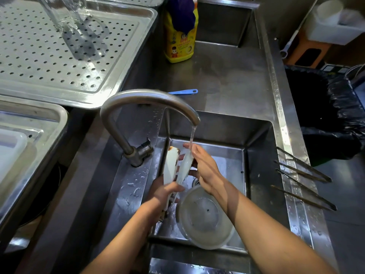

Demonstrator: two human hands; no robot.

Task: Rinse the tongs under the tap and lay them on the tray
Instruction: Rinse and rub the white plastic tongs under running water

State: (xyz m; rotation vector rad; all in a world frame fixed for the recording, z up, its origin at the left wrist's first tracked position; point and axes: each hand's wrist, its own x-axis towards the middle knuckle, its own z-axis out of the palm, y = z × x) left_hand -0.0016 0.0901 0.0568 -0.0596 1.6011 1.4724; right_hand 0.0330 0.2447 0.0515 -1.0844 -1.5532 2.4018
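— Where are the tongs (171, 165) now?

— Centre of the frame, over the sink (256, 155). They're white and point up, with their two arms spread, under the water running from the tap (138, 99).

— Who's got hold of them?

— The left hand (166, 191) is wrapped round their lower end. The right hand (205, 171) lies with its fingers stretched out against the right arm, just where the stream lands.

— And the tray?

— The perforated tray (39, 62) is in the upper left, well apart from the tongs, with a clear jug (65, 16) on it. A round plastic bowl (205, 216) sits in the sink below the hands.
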